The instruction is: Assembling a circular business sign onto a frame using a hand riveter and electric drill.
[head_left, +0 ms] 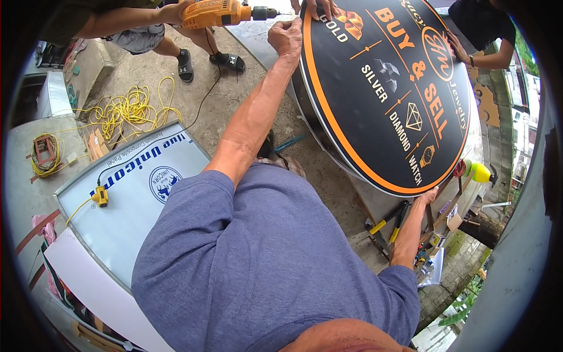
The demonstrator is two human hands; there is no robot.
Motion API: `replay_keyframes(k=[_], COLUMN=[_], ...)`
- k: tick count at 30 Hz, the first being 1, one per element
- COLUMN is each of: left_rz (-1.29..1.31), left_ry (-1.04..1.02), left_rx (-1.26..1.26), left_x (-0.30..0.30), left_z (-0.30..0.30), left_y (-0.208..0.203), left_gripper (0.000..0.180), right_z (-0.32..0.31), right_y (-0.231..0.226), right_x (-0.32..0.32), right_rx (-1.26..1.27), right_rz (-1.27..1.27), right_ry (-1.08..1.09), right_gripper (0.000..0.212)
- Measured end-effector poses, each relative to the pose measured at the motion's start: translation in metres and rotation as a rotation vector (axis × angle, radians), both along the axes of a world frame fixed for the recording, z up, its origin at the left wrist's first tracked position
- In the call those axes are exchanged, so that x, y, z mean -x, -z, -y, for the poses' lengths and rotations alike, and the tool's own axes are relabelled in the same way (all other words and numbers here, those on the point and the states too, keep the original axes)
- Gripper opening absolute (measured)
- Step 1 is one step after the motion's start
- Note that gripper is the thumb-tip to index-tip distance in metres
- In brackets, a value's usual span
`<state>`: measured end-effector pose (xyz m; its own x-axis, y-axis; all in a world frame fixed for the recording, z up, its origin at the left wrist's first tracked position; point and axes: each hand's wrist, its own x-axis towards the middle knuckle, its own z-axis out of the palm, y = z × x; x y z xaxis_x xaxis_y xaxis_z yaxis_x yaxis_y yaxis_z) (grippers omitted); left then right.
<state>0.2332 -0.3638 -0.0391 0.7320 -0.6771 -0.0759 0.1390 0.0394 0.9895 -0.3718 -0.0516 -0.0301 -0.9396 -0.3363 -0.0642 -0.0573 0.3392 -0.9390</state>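
A large round signboard [366, 111], black with an orange rim and printed lettering and pictures, lies on a table before me. My left hand [285, 39] is closed at its upper left edge, fingers curled in against the rim. At the lower right edge, my right hand [430, 196] grips the rim, its fingers partly hidden by the sign. Close to my left hand, a person at the upper left holds an orange power drill [216, 14], its bit pointing toward the sign. Another hand [324, 8] rests on the sign's top left, and a person at the right presses a hand [458, 48] on its face.
Long-handled cutters with yellow-black grips [389, 222] lie below the sign. A yellow-green tool [478, 172] sits by its right edge. Left of me are a tangled yellow cord [132, 108], a pale panel [132, 205] and a yellow socket [101, 197]. A dark cable crosses the floor.
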Motion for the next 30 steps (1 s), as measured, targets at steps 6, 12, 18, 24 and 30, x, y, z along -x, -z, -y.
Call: replay_keyframes(k=[6, 12, 18, 24, 30], left_rz=[0.102, 0.072, -0.557, -0.362, -0.324], left_ry=[-0.017, 0.024, 0.495, 0.686, 0.699], left_rx=[-0.053, 0.038, 0.099, 0.014, 0.043], left_x=[-0.001, -0.001, -0.038, -0.054, -0.052], left_z=[-0.003, -0.012, -0.035, -0.045, -0.049], left_y=[0.000, 0.002, -0.001, 0.003, 0.002], left_gripper=[0.025, 0.020, 0.043, 0.049, 0.053], right_z=[0.002, 0.003, -0.001, -0.001, 0.001], right_y=[0.003, 0.010, 0.015, 0.012, 0.006], right_x=[-0.001, 0.010, 0.019, 0.018, 0.011], right_rx=[0.035, 0.022, -0.147, -0.255, -0.268], right_rz=[0.032, -0.014, -0.223, -0.220, -0.214], right_ry=[0.093, 0.118, 0.009, -0.059, -0.138], right_gripper=[0.039, 0.042, 0.042, 0.036, 0.031])
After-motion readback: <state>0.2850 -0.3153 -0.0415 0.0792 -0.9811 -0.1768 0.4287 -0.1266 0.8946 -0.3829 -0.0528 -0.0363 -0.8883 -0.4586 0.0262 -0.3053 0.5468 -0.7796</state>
